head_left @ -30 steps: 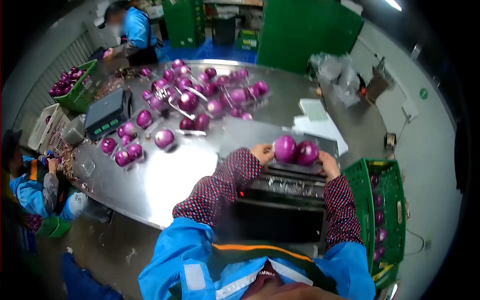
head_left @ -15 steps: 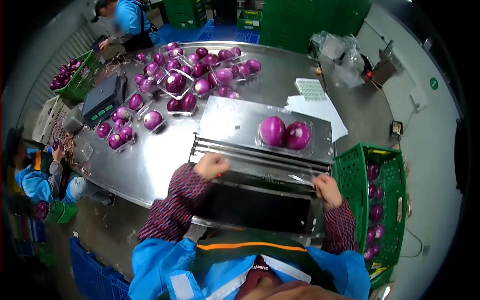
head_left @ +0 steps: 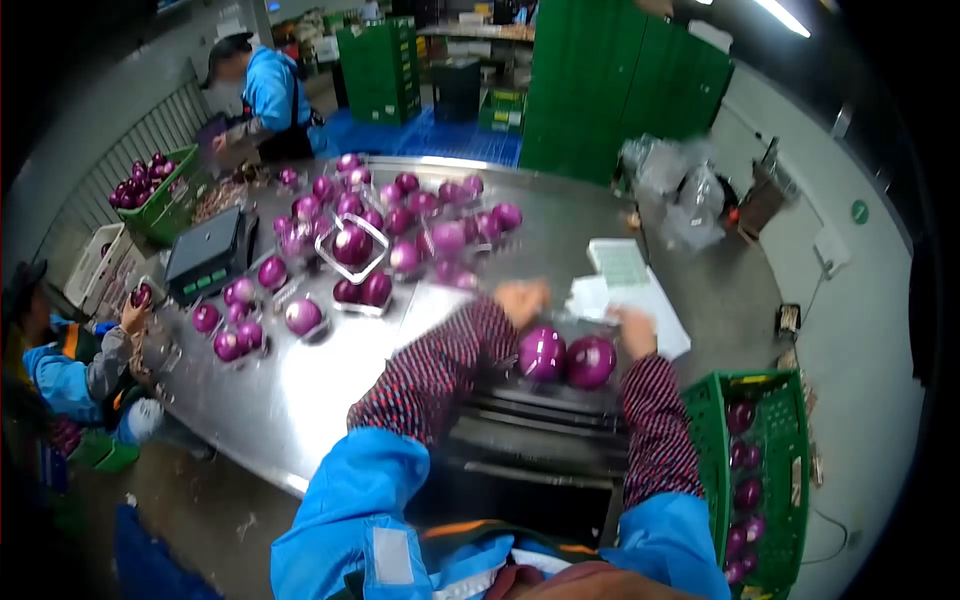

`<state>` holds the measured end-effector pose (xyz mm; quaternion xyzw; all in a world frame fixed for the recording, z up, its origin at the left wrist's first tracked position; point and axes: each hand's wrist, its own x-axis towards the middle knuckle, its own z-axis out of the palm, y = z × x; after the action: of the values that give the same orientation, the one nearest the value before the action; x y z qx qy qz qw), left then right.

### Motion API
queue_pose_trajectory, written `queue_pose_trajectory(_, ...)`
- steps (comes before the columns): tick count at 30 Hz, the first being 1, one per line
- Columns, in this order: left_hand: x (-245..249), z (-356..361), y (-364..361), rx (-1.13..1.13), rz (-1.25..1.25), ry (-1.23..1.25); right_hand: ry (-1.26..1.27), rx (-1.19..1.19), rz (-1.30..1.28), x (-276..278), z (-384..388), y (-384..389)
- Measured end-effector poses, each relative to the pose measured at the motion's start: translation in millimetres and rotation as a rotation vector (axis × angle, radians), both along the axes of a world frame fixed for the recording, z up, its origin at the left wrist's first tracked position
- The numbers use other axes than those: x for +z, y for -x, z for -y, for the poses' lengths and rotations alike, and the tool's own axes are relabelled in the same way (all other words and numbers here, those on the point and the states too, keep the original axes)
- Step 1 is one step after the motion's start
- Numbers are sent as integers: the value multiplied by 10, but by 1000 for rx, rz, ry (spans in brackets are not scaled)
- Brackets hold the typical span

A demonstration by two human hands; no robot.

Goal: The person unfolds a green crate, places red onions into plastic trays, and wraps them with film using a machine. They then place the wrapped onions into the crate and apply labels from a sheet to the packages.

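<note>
Two purple onions [head_left: 567, 359] side by side on the dark machine [head_left: 520, 432] at the metal worktop [head_left: 262, 400]. Left hand [head_left: 524, 300] and right hand [head_left: 635, 330] just beyond them, near white papers [head_left: 658, 312]. Both blurred; cannot tell whether either grip is spread or pinching. Green crate [head_left: 706, 425] at right.

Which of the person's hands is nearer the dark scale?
Left. The left hand is well right of the dark scale; the right hand is farther right, beyond it.
</note>
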<state>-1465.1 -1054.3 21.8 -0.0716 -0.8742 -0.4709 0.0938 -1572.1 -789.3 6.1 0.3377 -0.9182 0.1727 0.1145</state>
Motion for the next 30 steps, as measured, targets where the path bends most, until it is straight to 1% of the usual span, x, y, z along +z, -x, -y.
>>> queue_pose_trajectory(1, -476, 29, 160, -95, -204, 197, -137, 198, 75, -3, 90, -158)
queue_pose_trajectory(2, -496, -15, 98, -96, -162, 109, 160, 170, 377, -31, 80, -218)
queue_pose_trajectory(3, -439, -5, 12, -99, -104, 14, 367, 164, 715, 47, 81, -286)
queue_pose_trajectory(4, -329, 57, -41, -195, 73, -153, 595, 103, 1025, 130, 83, -354)
queue_pose_trajectory(5, -224, 93, -138, -289, 265, -332, 727, 46, 1369, 324, 17, -556)
queue_pose_trajectory(6, -158, 103, -259, -378, 456, -525, 856, 50, 1497, 472, 15, -727)
queue_pose_trajectory(7, -94, 145, -365, -450, 491, -634, 908, 83, 1613, 465, -37, -769)
queue_pose_trajectory(9, -333, 209, -372, -502, 498, -621, 832, 27, 1576, 626, -48, -953)
queue_pose_trajectory(12, 434, 152, -792, -402, 876, -812, 584, -13, 1298, 734, 22, -1076)
queue_pose_trajectory(13, 436, 126, -805, -393, 807, -630, 624, 35, 1310, 671, 15, -1074)
queue_pose_trajectory(14, 392, 94, -839, -431, 673, -574, 707, 29, 1300, 653, -27, -1144)
queue_pose_trajectory(15, 449, 53, -945, -417, 625, -537, 788, 30, 1285, 753, 3, -1249)
queue_pose_trajectory(16, 590, -1, -1080, -402, 578, -498, 752, 59, 1173, 780, -70, -1339)
queue_pose_trajectory(17, 732, -71, -1274, -339, 624, -481, 717, 88, 1062, 761, -172, -1470)
queue_pose_trajectory(18, 1059, -104, -1543, -343, 757, -448, 684, 89, 1010, 897, -248, -1748)
queue_pose_trajectory(19, 898, -100, -1760, -392, 742, -512, 645, 106, 993, 1051, -286, -2055)
queue_pose_trajectory(20, 816, -124, -1982, -458, 627, -503, 623, 78, 1046, 971, -408, -2273)
queue_pose_trajectory(21, 987, -137, -2254, -455, 743, -562, 624, 55, 1130, 1065, -425, -2559)
queue_pose_trajectory(22, 975, -153, -2482, -432, 765, -529, 688, 10, 1225, 1010, -454, -2802)
queue_pose_trajectory(23, 760, -87, -2640, -432, 865, -558, 712, 9, 1295, 868, -536, -2974)
queue_pose_trajectory(24, 557, -69, -2798, -495, 853, -706, 764, -34, 1340, 727, -546, -3128)
queue_pose_trajectory(25, 344, -48, -2940, -401, 878, -754, 814, -83, 1385, 589, -534, -3252)
queue_pose_trajectory(27, -262, 56, -3051, -368, 973, -784, 792, -78, 1260, 276, -538, -3355)
queue_pose_trajectory(28, -434, 82, -3108, -232, 992, -836, 736, -156, 1335, 107, -626, -3372)
queue_pose_trajectory(29, -564, 105, -3120, -96, 999, -877, 878, -301, 1378, 129, -630, -3482)
queue_pose_trajectory(30, -710, 84, -3126, 25, 869, -959, 1021, -445, 1409, 192, -590, -3597)
